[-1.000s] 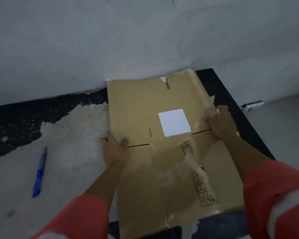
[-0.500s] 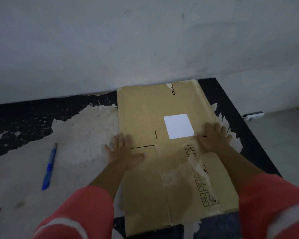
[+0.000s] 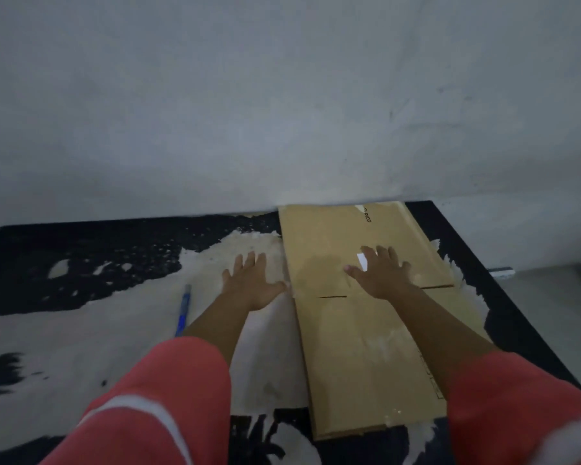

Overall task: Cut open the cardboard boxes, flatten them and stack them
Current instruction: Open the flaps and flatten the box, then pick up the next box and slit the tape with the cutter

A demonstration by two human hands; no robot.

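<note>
Against the grey wall (image 3: 282, 112), the worn black table (image 3: 81, 263) carried the flattened cardboard box (image 3: 366, 357). On it lay the right hand (image 3: 381, 275), fingers (image 3: 369, 254) spread flat. The left hand (image 3: 252, 285), also spread, rested on the table just beside its edge, thumb perhaps touching.

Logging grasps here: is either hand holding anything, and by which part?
Nothing is held. The right hand lies flat on the flattened cardboard box; the left hand is spread over the table beside it.

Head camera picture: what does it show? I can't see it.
A flattened cardboard box lies on a worn black-and-white surface against a grey wall, the right hand spread flat on it. The left hand lies open beside its left edge, near a blue pen.
</note>
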